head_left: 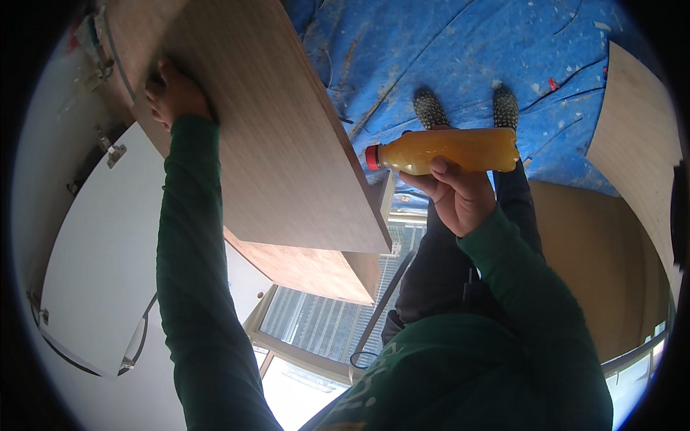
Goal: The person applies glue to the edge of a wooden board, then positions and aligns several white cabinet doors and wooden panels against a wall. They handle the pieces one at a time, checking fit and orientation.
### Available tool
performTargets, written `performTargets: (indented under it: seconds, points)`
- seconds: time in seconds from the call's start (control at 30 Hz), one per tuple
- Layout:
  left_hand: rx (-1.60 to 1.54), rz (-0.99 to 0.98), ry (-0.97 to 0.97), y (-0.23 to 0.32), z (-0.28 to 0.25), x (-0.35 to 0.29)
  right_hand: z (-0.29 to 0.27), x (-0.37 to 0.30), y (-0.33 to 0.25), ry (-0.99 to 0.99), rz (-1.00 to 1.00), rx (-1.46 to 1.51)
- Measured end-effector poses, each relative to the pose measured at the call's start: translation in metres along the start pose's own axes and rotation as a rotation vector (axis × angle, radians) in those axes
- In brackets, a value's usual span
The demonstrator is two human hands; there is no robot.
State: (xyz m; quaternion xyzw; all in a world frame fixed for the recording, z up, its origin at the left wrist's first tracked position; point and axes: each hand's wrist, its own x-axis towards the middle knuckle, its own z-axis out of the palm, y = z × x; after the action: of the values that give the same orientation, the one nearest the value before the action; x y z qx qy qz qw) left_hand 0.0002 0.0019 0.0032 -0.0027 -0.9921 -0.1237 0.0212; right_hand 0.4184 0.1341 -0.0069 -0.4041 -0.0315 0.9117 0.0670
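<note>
- Worktop [287, 144] is flanked by blue sheeting [402, 65].
- Bottle [467, 149] is clasped crosswise by right hand [466, 202], cap [373, 156] toward worktop.
- Left hand [181, 98] is laid near left edge, grip unclear.

Room interior: covered floor, panels at both sides, window light.
Blue floor covering [460, 50], creased and marked with pale specks, occupies the upper centre. Right side: pale wood-toned panel [636, 108] with curved outline in the fisheye view; brown surface [596, 266] adjacent. Left side: grey wall [57, 136] and white panel [108, 244] with metal hinge [115, 149]. Lower centre: framed window [305, 327]; bright light enters there.
</note>
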Motion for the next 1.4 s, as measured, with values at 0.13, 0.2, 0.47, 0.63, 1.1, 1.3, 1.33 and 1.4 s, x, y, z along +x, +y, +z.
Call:
performTargets:
  seconds: [0.13, 0.2, 0.47, 0.63, 1.1, 1.3, 1.33, 1.4]
  points:
    - [-0.011, 0.003, -0.015, 0.001, 0.000, -0.001, -0.004, 0.005, -0.007, -0.035, 0.026, 0.095]
    - [-0.013, 0.006, -0.009, -0.002, 0.000, 0.000, -0.006, 0.006, -0.005, -0.047, 0.058, 0.136]
    - [-0.019, 0.008, -0.012, 0.001, 0.000, -0.001, -0.008, 0.005, 0.013, -0.018, 0.111, 0.202]
    - [-0.009, -0.006, -0.002, 0.000, -0.001, -0.002, -0.011, 0.004, 0.017, 0.003, 0.114, 0.177]
    - [-0.001, 0.031, -0.006, 0.001, -0.001, -0.002, -0.018, -0.005, 0.021, -0.074, 0.057, 0.102]
    - [0.028, 0.068, 0.107, -0.002, 0.003, -0.002, -0.012, -0.023, 0.017, -0.097, -0.018, -0.049]
    - [0.016, 0.069, 0.109, -0.002, 0.003, -0.002, -0.010, -0.019, 0.017, -0.104, -0.041, -0.060]
    - [0.009, 0.061, 0.076, -0.002, 0.003, -0.002, -0.004, -0.010, 0.014, -0.112, -0.055, -0.071]
